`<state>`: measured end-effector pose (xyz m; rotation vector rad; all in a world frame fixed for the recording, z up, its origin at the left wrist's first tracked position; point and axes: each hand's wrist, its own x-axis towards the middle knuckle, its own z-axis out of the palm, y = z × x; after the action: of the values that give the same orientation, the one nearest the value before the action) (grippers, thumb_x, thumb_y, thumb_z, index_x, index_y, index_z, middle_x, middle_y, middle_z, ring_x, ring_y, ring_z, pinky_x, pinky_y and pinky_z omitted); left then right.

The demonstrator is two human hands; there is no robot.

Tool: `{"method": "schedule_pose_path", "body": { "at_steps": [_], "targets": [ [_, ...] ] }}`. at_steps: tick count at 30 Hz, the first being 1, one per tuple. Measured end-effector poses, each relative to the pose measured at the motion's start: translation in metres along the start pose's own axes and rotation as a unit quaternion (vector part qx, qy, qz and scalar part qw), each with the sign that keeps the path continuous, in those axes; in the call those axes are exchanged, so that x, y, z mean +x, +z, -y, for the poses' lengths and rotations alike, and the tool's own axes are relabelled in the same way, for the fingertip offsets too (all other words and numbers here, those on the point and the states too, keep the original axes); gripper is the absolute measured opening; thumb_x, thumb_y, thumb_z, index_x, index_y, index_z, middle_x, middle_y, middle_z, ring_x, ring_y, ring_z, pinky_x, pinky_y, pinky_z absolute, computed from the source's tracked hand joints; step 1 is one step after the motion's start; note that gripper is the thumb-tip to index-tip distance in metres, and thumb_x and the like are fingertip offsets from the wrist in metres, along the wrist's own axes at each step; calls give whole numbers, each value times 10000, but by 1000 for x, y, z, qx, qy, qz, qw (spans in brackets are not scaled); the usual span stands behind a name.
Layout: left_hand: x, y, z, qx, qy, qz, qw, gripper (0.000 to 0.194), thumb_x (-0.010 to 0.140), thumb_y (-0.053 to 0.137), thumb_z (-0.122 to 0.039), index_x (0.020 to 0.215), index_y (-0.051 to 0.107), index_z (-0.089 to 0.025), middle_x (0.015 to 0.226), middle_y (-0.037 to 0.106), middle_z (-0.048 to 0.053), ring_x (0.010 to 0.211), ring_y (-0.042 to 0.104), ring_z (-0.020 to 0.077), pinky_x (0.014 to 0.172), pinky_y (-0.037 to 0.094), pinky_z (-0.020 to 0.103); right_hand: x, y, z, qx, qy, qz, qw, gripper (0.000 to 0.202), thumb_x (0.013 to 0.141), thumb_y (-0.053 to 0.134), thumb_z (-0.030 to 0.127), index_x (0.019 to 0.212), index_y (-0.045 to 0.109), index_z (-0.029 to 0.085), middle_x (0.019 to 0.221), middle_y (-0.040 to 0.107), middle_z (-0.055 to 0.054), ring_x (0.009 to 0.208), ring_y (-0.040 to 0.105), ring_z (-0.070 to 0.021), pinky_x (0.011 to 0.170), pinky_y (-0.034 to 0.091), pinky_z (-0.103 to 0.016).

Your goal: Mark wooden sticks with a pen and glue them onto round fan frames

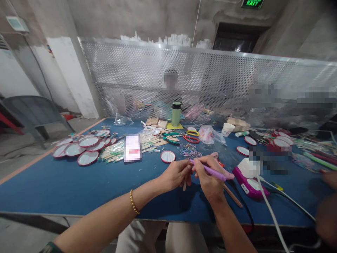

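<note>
Near the front middle of the blue table [110, 186], my two hands meet. My left hand [177, 174] is closed in a pinch on a thin wooden stick [184, 184], whose lower end sticks out below the fingers. Gripped in my right hand [212, 181] is a purple pen-shaped tool [210, 171], its tip close to the left fingertips. What the tip touches is too small to tell. A pink object [228, 174] lies partly hidden behind the right hand. Just beyond my hands are a white disc with a red rim [167, 156] and a pile of small colourful pieces [190, 150].
Stacked red-rimmed discs [75, 149] and bundled sticks [113, 153] occupy the left. Pliers [171, 140], a green bottle [176, 115] and a paper cup [227, 129] stand or lie further back. At right are a magenta power strip [249, 182], cables and another person's arm [328, 211].
</note>
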<state>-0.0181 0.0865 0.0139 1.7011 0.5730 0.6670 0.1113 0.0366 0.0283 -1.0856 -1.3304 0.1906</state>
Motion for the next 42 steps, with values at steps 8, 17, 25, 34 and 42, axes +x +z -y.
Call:
{"method": "schedule_pose_path", "body": {
  "at_steps": [8, 17, 25, 34, 42],
  "targets": [
    [0, 1, -3, -5, 2, 1, 1000, 606, 864, 394, -762, 850, 515, -168, 553, 569, -14, 379, 477, 82, 375, 355, 181, -1, 0, -2, 10, 10, -4, 1000, 190, 860, 624, 302, 694, 610, 211, 544, 629, 37, 407, 547, -109, 402, 461, -226],
    [1, 0, 0, -5, 0, -1, 1000, 571, 876, 424, -732, 852, 522, -171, 544, 570, -22, 373, 471, 82, 382, 361, 184, -1, 1, -3, 7, 14, 1, 1000, 205, 859, 628, 325, 688, 608, 213, 559, 631, 32, 410, 547, -109, 387, 449, -225],
    [-1, 1, -6, -16, -2, 4, 1000, 570, 871, 433, -732, 850, 527, -171, 545, 569, -22, 372, 482, 82, 381, 351, 180, -1, 0, -3, 17, 22, -18, 999, 186, 858, 632, 306, 703, 624, 202, 545, 631, 33, 406, 552, -105, 398, 477, -211],
    [0, 1, -3, -5, 5, 1, 1000, 602, 857, 403, -768, 841, 506, -175, 550, 566, -17, 377, 474, 83, 378, 359, 185, -1, 1, -2, 20, 18, -6, 1000, 192, 853, 636, 306, 690, 616, 205, 546, 637, 30, 405, 555, -110, 392, 464, -220],
    [-1, 1, -4, -10, -5, 3, 1000, 627, 829, 404, -798, 833, 500, -178, 558, 568, -11, 382, 471, 84, 373, 352, 187, -1, 1, -2, 26, 12, -28, 999, 194, 862, 623, 290, 690, 615, 200, 538, 625, 39, 402, 543, -97, 402, 469, -201]
  ]
}}
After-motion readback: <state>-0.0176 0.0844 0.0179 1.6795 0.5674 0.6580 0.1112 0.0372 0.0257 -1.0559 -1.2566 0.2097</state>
